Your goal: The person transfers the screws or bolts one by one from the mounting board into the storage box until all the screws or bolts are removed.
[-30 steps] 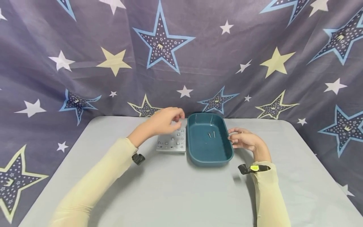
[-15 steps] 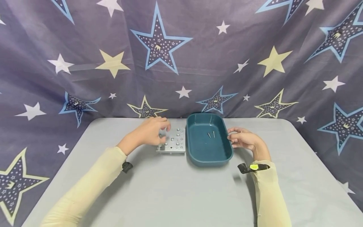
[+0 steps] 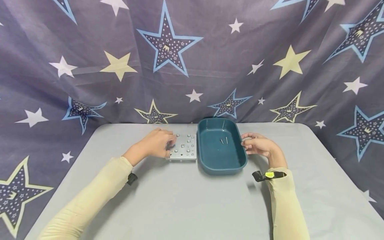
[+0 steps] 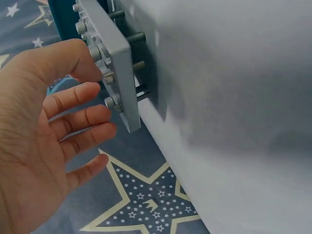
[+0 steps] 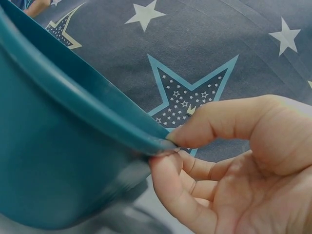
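In the head view my left hand (image 3: 157, 143) is over the left edge of a silver metal plate (image 3: 185, 154) studded with several screws. The left wrist view has its bent thumb and index fingertips right at a screw head (image 4: 108, 77), the other fingers spread loosely. Screw shafts (image 4: 136, 37) stick out from the plate's underside. To the right stands a teal tray (image 3: 220, 156), a plastic rectangle with rounded corners. Two small screws (image 3: 226, 140) lie on its floor. My right hand (image 3: 259, 145) pinches the tray's rim (image 5: 122, 131) between thumb and index finger.
Plate and tray stand side by side near the back of a light grey table (image 3: 192, 200). A dark curtain (image 3: 99, 40) printed with stars hangs directly behind the table. Both forearms come in from the front in pale yellow sleeves.
My left hand has moved left and down, from beside the tray to the plate's left edge. The right hand keeps its grip on the tray. The two screws remain inside it.
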Action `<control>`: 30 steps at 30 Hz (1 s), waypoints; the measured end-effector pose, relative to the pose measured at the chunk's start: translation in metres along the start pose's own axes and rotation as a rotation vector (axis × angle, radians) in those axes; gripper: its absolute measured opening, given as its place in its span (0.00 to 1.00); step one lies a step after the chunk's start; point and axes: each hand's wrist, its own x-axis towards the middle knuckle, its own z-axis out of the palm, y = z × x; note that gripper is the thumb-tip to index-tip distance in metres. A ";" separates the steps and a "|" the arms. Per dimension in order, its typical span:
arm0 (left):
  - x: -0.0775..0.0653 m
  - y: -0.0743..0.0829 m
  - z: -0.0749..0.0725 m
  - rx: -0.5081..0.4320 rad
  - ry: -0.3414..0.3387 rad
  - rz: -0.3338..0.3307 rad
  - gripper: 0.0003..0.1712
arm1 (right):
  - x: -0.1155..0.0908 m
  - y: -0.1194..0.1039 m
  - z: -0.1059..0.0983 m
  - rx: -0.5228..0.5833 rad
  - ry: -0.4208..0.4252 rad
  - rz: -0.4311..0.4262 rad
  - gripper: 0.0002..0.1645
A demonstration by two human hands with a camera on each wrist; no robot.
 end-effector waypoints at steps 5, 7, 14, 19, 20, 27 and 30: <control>0.001 0.000 0.003 0.007 -0.016 -0.012 0.14 | 0.000 0.001 -0.002 0.002 0.001 -0.005 0.19; 0.002 0.000 0.003 0.004 -0.026 -0.016 0.13 | 0.000 0.001 -0.002 -0.001 0.000 -0.007 0.18; 0.005 -0.002 0.005 0.004 -0.079 -0.032 0.14 | 0.002 0.002 -0.002 -0.006 0.003 -0.002 0.18; 0.007 -0.002 0.003 -0.004 -0.116 -0.027 0.14 | 0.002 0.001 -0.002 -0.006 0.006 0.000 0.18; 0.008 -0.002 0.003 -0.011 -0.122 -0.027 0.14 | 0.002 0.000 -0.002 -0.006 0.006 0.000 0.19; 0.011 -0.001 -0.001 -0.083 -0.196 -0.056 0.13 | 0.002 0.001 -0.002 -0.006 0.006 0.003 0.19; 0.012 -0.001 -0.002 -0.128 -0.232 -0.080 0.12 | 0.002 0.001 -0.002 -0.005 0.006 0.002 0.19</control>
